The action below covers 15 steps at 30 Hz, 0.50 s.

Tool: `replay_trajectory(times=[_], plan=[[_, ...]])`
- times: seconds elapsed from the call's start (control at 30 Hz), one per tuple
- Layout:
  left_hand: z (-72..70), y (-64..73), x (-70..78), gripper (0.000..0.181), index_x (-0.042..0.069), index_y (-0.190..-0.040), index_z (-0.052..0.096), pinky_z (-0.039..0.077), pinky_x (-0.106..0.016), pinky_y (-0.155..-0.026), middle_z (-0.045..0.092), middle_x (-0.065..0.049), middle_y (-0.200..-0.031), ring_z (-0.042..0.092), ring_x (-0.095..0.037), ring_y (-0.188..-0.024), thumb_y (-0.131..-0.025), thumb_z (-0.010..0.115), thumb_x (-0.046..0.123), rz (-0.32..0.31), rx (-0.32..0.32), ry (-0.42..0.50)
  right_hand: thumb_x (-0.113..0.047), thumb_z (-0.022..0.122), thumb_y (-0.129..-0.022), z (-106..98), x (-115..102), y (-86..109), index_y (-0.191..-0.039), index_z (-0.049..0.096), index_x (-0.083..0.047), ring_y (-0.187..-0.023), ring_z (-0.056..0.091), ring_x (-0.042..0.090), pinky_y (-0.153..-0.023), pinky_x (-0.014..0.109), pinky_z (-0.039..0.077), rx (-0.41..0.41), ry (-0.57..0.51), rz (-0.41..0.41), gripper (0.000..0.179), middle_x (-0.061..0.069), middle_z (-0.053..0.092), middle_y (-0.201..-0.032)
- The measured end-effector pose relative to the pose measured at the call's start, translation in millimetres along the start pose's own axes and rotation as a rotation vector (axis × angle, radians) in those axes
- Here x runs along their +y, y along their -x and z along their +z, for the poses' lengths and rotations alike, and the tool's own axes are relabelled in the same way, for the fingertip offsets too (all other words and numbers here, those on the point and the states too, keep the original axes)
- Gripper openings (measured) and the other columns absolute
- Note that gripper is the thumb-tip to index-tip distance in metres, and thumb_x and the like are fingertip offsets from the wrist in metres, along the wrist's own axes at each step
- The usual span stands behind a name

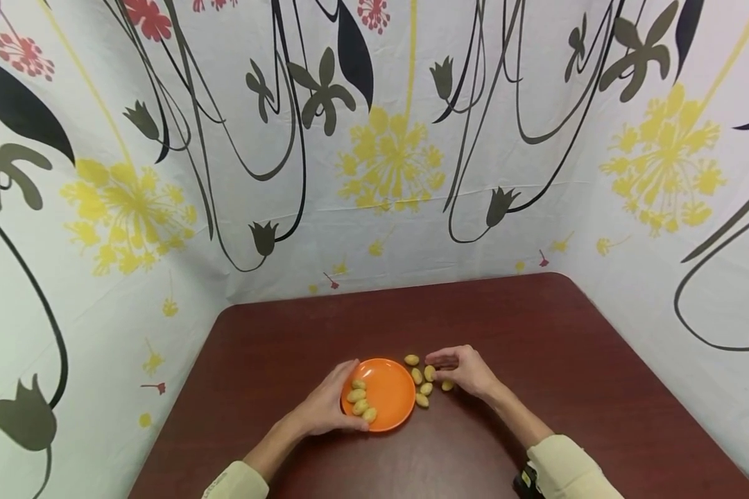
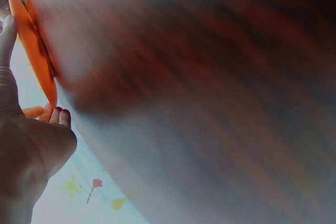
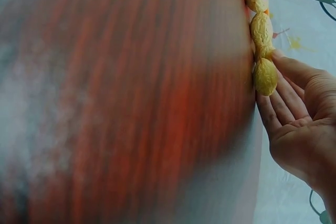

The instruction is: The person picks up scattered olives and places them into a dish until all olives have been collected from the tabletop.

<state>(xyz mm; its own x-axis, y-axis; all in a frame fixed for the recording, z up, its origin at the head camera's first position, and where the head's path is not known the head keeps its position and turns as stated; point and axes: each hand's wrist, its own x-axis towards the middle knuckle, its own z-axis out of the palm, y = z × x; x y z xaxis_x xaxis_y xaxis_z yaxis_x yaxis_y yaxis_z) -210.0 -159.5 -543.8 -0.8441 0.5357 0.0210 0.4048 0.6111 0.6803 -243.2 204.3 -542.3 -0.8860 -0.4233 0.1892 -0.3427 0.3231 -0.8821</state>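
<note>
An orange plate (image 1: 392, 396) lies on the table, with several small wrinkled yellow ovals (image 1: 356, 396) along its left inside. My left hand (image 1: 326, 405) holds the plate by its left side, thumb at the near rim and fingers at the far rim. Right of the plate, several more yellow ovals (image 1: 422, 400) lie loose on the tabletop. Over them reaches my right hand (image 1: 468, 371), fingers extended, with its thumb tip right beside one oval (image 1: 430, 373). In the right wrist view, a yellow oval (image 3: 265, 77) sits in front of the right fingers.
The dark red-brown table (image 1: 474, 319) has rounded far corners. Floral printed cloth (image 1: 374, 256) hangs behind it and along both sides. A black object (image 1: 527, 481) shows at the right sleeve (image 1: 568, 464).
</note>
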Motion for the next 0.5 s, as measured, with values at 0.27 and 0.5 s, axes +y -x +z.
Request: replay_trajectory(times=[0.27,0.5], plan=[[-0.4,1.9,2.1,0.128,0.007,-0.169,0.024,0.033,-0.061,-0.119,0.028,-0.012,-0.17,0.035,-0.031,-0.152,-0.075,0.094,0.058,-0.01,-0.009,-0.005,-0.002,0.082,-0.092,2.8,0.7,1.0,-0.125,0.074,0.007,-0.111,0.073,0.039,-0.082,0.03,0.062,0.007,0.043,0.022,0.035,0.022,0.076,-0.119],[-1.2,1.1,2.9,0.128,0.007,-0.169,0.023,0.033,-0.061,-0.12,0.028,-0.012,-0.17,0.034,-0.031,-0.153,-0.076,0.093,0.059,-0.01,-0.013,-0.002,-0.001,0.085,-0.089,5.1,-2.9,0.5,-0.122,0.076,0.005,-0.109,0.074,0.039,-0.08,0.034,0.063,0.027,0.094,0.022,0.035,0.021,0.076,-0.117]])
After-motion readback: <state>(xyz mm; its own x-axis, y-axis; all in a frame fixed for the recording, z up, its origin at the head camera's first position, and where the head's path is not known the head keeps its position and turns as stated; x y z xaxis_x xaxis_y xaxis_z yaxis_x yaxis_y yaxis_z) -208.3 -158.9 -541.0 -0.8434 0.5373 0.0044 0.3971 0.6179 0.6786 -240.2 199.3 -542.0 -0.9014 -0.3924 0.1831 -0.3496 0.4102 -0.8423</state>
